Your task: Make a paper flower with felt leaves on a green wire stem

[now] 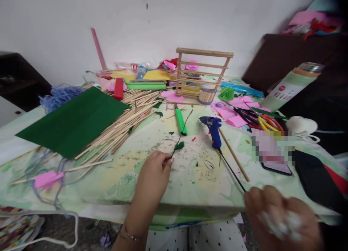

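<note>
At the left of the frame I have a tangle of bluish yarn (pixel 61 93) beside a dark green sheet (pixel 73 124), whose right edge lies over a spread of thin wooden sticks (pixel 127 122). Just left of the lower centre, my left hand (pixel 156 173) pinches a thin green stem (pixel 180 136) between thumb and fingers; the stem slants up and right over the surface (pixel 179 185), with a small leaf (pixel 179 145) near the fingertips. A bright green tool (pixel 180 120) lies close behind it, and a slatted wooden frame (pixel 205 52) stands at the upper centre. Right of centre lies a blue glue gun (pixel 214 132), its black cord (pixel 233 174) running down toward my right hand (pixel 281 214). That hand is blurred at the lower right, fingers curled, with something whitish showing there; I cannot tell whether it grips anything. Above it at the right, scissors (pixel 246 116) lie near pink paper (pixel 235 121), and a tilted pale green bottle (pixel 292 86) shows at the upper right.
</note>
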Available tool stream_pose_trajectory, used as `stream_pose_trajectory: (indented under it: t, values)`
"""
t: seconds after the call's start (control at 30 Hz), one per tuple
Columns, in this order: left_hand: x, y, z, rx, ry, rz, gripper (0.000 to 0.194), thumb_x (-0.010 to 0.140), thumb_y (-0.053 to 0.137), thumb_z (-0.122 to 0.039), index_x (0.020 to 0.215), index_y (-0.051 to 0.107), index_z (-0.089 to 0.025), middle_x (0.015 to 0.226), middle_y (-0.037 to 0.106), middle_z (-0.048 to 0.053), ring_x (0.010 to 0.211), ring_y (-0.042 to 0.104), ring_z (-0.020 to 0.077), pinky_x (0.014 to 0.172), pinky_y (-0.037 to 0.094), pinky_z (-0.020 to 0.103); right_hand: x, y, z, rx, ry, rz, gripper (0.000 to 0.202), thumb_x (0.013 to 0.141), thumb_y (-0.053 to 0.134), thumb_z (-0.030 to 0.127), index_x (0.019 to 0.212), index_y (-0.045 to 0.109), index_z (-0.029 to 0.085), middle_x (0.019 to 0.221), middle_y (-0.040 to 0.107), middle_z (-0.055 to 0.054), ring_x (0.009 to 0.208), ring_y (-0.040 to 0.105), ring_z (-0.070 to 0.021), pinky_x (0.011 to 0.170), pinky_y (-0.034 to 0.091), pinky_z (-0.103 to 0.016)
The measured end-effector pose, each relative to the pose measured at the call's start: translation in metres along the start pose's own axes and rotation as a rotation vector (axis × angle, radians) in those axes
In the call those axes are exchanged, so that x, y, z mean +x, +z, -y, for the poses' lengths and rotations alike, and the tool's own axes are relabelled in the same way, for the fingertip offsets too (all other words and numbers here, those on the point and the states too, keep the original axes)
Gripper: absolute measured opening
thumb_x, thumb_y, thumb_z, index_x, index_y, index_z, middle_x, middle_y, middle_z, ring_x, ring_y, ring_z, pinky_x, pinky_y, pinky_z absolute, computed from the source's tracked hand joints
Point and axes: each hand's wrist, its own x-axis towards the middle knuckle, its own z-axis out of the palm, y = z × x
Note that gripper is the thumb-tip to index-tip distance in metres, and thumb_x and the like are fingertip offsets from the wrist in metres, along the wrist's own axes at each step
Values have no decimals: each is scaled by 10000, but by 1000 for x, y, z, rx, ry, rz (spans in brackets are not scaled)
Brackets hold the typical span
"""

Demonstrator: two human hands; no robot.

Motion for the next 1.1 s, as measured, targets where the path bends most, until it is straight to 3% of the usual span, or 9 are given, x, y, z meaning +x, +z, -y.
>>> stream_pose_trajectory:
  t: [0.07, 0.2, 0.37, 0.47, 0.6, 0.73, 0.9, 1.1]
  values:
    - [2, -1, 5, 122, -7, -27, 194, 856, 549, -231, 959, 686, -142, 907, 654, 105, 892, 619, 279, 827, 494, 440, 2, 20, -9, 101, -11, -13, 85, 743, 791, 308, 779, 737, 363, 635, 639, -5, 573, 581, -155, 499, 471, -277]
    - [-9, -8, 12, 218, -30, -203, 379, 859, 571, -275, 1206, 580, -120, 1078, 622, 148, 1045, 566, 332, 901, 468, 494, 10, 44, -25, 127, 149, -43, 133, 697, 833, 252, 784, 748, 306, 731, 719, -22, 691, 673, -174, 589, 539, -264]
    - [-42, -26, 5, 84, 8, -291, 239, 907, 540, -327, 1088, 619, -192, 1127, 639, 125, 1086, 572, 302, 914, 464, 454, 8, 55, -32, 94, 224, -92, 178, 689, 829, 184, 761, 709, 295, 773, 726, 1, 755, 688, -153, 678, 565, -225]
    - [-59, -26, -10, -50, 108, -130, 163, 931, 529, -308, 952, 658, -212, 992, 685, 82, 968, 622, 240, 860, 481, 361, 8, 62, -32, 59, 143, -80, 195, 706, 805, 138, 752, 665, 267, 825, 716, -2, 724, 680, -142, 678, 569, -236]
    - [-67, -13, -23, -192, 194, 141, 230, 965, 477, -292, 936, 683, -193, 920, 706, 66, 875, 646, 189, 781, 491, 292, 8, 65, -34, 4, 1, -58, 250, 763, 730, 56, 827, 604, 263, 939, 694, -1, 736, 685, -121, 728, 571, -252]
    - [-66, -5, -22, -203, 198, 131, 246, 971, 467, -280, 892, 681, -186, 891, 702, 57, 851, 643, 180, 764, 480, 284, 7, 62, -37, 18, -58, -90, 344, 754, 731, 23, 868, 509, 260, 974, 660, 22, 695, 710, -103, 717, 574, -238]
    - [-65, -8, -19, -217, 221, 77, 220, 965, 477, -254, 874, 664, -182, 850, 690, 36, 821, 633, 161, 743, 466, 264, 8, 62, -41, 39, -96, -82, 409, 749, 722, -1, 925, 471, 270, 1010, 624, 32, 717, 718, -101, 717, 569, -227]
    - [-62, -11, -25, -322, 121, 214, 313, 981, 446, -330, 902, 711, -183, 889, 701, 54, 838, 629, 168, 750, 460, 271, 9, 59, -43, -64, -204, -5, 456, 762, 683, -35, 1050, 503, 271, 1071, 563, -9, 843, 686, -119, 737, 547, -231]
